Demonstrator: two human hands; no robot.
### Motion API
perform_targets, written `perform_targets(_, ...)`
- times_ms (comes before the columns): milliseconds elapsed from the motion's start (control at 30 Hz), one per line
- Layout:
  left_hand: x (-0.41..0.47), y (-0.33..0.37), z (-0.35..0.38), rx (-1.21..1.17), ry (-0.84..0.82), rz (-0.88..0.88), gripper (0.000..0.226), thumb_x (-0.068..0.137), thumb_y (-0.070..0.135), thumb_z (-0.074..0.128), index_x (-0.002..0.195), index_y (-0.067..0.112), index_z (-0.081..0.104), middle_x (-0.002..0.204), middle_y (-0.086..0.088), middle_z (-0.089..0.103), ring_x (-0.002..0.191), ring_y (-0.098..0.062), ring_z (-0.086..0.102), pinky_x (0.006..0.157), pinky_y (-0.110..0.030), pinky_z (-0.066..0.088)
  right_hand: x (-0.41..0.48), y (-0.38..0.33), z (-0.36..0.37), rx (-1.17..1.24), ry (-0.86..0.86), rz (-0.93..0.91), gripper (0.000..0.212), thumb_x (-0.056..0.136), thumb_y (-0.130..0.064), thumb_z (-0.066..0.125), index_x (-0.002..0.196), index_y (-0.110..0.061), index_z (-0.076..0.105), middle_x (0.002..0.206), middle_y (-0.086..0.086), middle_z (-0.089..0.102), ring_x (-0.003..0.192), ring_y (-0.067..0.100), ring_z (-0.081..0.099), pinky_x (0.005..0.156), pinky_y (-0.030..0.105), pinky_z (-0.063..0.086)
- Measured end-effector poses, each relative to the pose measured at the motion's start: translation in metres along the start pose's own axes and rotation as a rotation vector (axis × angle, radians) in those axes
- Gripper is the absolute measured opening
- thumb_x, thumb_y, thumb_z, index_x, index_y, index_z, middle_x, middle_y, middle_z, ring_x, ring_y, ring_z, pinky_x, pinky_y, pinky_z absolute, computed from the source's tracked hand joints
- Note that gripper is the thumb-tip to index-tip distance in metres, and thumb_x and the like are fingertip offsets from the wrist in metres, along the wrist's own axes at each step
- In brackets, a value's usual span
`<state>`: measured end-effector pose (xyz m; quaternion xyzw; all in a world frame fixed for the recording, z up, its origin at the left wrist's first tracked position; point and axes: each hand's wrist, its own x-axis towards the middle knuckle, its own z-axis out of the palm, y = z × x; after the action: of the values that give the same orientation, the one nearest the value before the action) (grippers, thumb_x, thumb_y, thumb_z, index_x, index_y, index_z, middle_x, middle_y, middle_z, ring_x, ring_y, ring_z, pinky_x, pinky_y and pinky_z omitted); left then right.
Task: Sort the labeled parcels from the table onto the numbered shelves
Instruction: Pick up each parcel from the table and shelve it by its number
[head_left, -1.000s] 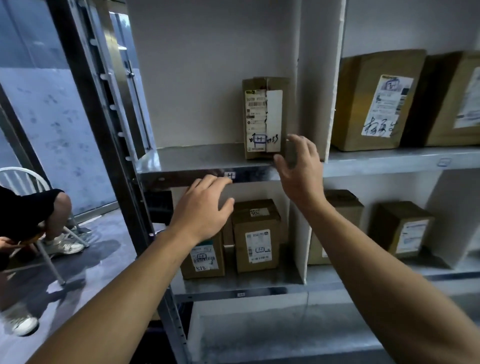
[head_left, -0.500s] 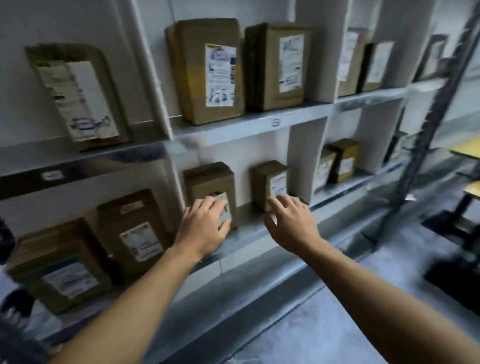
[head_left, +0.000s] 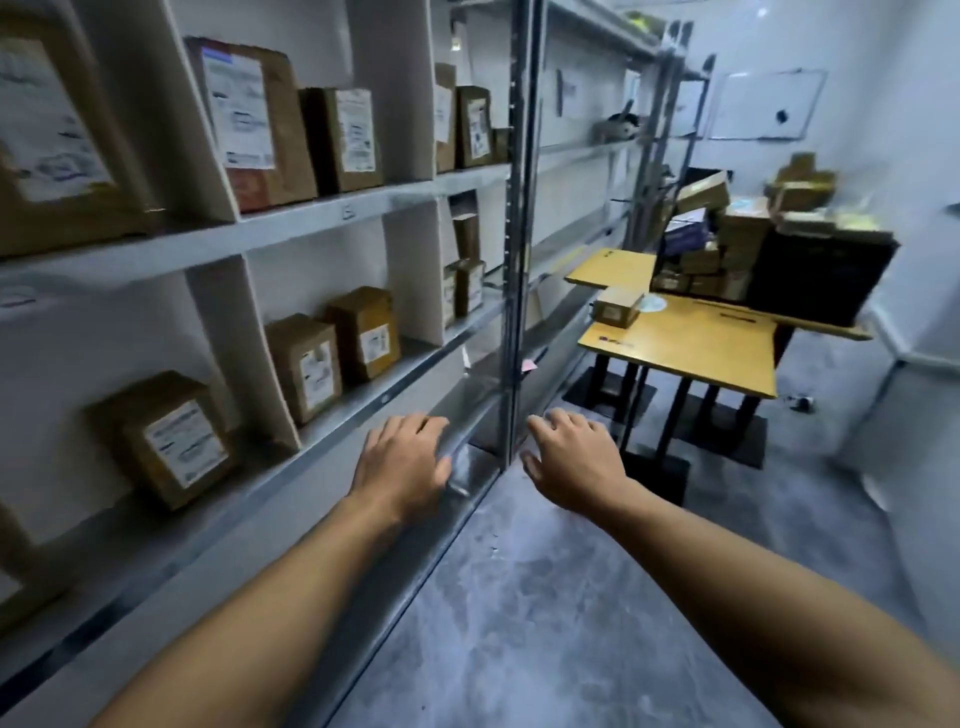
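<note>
Currently left hand (head_left: 402, 462) and right hand (head_left: 571, 460) are loose-fingered and empty by the shelves (head_left: 337, 214), unsorted parcels (head_left: 737, 234) pile on the worktop (head_left: 691, 348) ahead, so the person should walk over and read a label before lifting.

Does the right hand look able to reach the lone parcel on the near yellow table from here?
Probably not yet: the right hand, empty, hangs by the shelf upright, and the parcel lies well beyond it on the table. Only open floor lies between.
</note>
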<state>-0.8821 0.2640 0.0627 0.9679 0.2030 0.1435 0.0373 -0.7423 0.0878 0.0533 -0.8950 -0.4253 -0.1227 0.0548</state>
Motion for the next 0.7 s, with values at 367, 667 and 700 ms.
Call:
perform_targets(367, 0.142, 0.14, 0.075, 0.038, -0.144, 0.271, 0.048, 0.092, 0.044, 0.048, 0.136, 0.026, 0.046, 0.132, 0.0, 0.051, 0.122, -0.025, 0.046, 0.099, -0.038, 0.036, -0.006, 0.175, 0.018, -0.054, -0.143, 0.307, 0.044, 0.099, -0.05, 0.039, 0.134, -0.023, 0.045, 0.13, 0.008, 0.055, 0.119, 0.034, 0.053, 0.092, 0.045, 0.043)
perform_targets(667, 0.293, 0.187, 0.146, 0.04, -0.182, 0.398, 0.046, 0.094, 0.047, 0.045, 0.135, 0.027, 0.045, 0.133, 0.002, 0.052, 0.121, -0.024, 0.047, 0.099, -0.04, 0.038, 0.087, 0.28, 0.058, -0.065, -0.194, 0.438, 0.041, 0.099, -0.049, 0.04, 0.127, -0.021, 0.048, 0.126, 0.008, 0.054, 0.116, 0.033, 0.053, 0.091, 0.044, 0.041)
perform_targets(700, 0.315, 0.189, 0.151, 0.037, -0.18, 0.404, 0.046, 0.094, 0.047, 0.045, 0.136, 0.027, 0.045, 0.133, 0.001, 0.052, 0.121, -0.024, 0.047, 0.099, -0.04, 0.038, 0.104, 0.291, 0.063, -0.068, -0.188, 0.447, 0.041, 0.099, -0.049, 0.04, 0.128, -0.021, 0.048, 0.127, 0.008, 0.054, 0.116, 0.033, 0.053, 0.091, 0.044, 0.041)
